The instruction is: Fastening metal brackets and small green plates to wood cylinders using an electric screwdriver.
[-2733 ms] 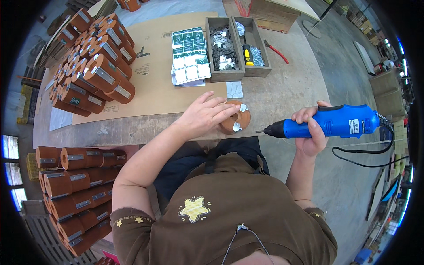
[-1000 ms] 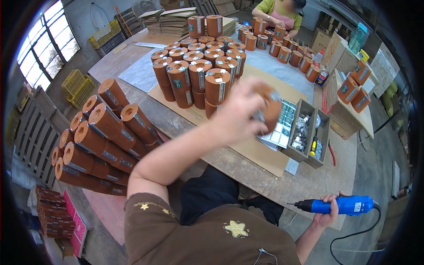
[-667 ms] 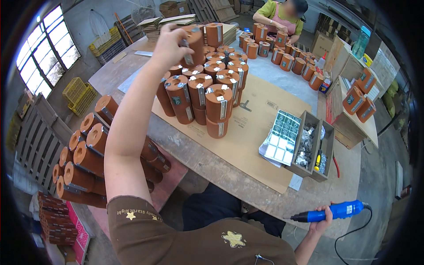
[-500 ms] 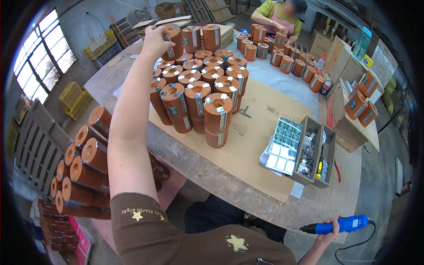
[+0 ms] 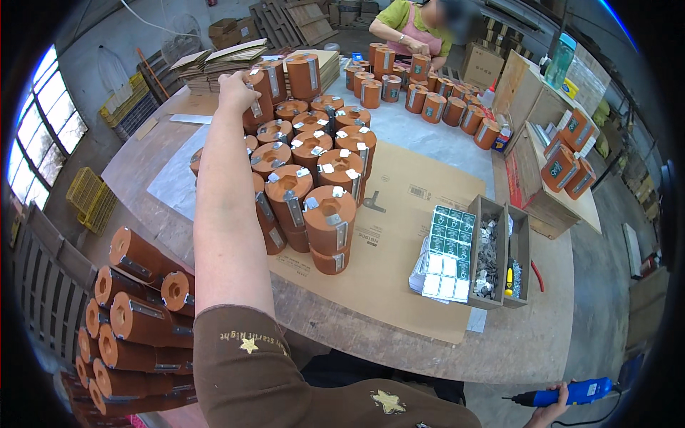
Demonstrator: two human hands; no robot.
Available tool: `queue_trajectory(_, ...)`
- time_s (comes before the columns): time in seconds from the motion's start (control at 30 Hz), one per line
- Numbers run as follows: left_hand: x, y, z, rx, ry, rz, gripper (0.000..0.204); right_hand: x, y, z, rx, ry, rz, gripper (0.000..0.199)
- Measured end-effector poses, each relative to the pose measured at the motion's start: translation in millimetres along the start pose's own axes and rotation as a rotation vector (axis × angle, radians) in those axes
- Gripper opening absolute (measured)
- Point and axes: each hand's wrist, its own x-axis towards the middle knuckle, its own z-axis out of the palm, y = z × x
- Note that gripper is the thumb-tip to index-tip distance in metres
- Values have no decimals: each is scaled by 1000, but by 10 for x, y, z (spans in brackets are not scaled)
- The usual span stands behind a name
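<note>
At the far end of my outstretched arm, my left hand (image 5: pixel 237 94) is closed around a reddish-brown cylinder (image 5: pixel 261 110) with a metal strip on its side. That cylinder is beside other upper-layer cylinders (image 5: pixel 304 76) at the back of the stack; whether it rests on the layer below is hidden. Nearer stacked cylinders (image 5: pixel 330 214) have six-sided holes and small metal tabs on top. Low at the right, my right hand (image 5: pixel 555 408) grips a blue corded electric screwdriver (image 5: pixel 581 391), its tip pointing left, away from the cylinders.
Cardboard (image 5: pixel 385 285) covers part of the table. On it lie sticker sheets (image 5: pixel 444 253), beside a wooden parts box (image 5: pixel 524 246). Red-handled pliers (image 5: pixel 537 277) lie right of that. More cylinders (image 5: pixel 143 321) are stacked at lower left. Across the table, a co-worker (image 5: pixel 407 28) handles cylinders.
My left hand and its cylinder have come lower and closer in beside the upper-layer cylinders. The right hand with the screwdriver has moved down and right. The view has shifted.
</note>
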Motion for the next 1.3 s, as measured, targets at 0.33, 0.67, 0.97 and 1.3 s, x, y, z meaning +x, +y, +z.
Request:
queue_trajectory(0.33,73,-93,41,-36,36,-12,47,81,282,-83,-78,-113,-53,38)
queue_trajectory(0.67,-482,-190,-109,-150,344,221,61,-1,120,357,40,-234,-42,35)
queue_trajectory(0.97,-3078,-47,-1185,-238,388,474,42,621,748,453,-50,-492,-726,37)
queue_trajectory(1.3,-4307,-740,-2061,361,700,45,32,445,559,735,366,-639,66,39)
